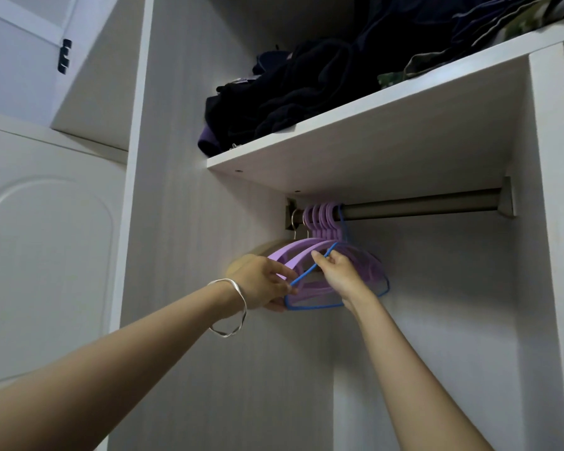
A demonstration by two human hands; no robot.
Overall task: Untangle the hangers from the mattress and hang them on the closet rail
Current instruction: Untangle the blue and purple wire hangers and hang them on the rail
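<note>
Blue hanger on the rail, but this bunch looks ready to re-tangle

The blue hanger [310, 308] has its hook over the closet rail [417, 206], right up against the purple hangers [293, 255] bunched at the left end. The left hand [261, 284] has its fingers curled round the blue hanger's lower left corner, and the right hand [339, 275] pinches its sloped wire arm between thumb and fingertips. My worry is that the thin blue wire sits overlapping the purple shoulders, so letting go or tugging sideways could snag it in them. It could also drag a purple hook off the rail, or knock the wooden hanger [267, 249] behind. The mattress isn't in view, so I can't tell how many are left.
</note>
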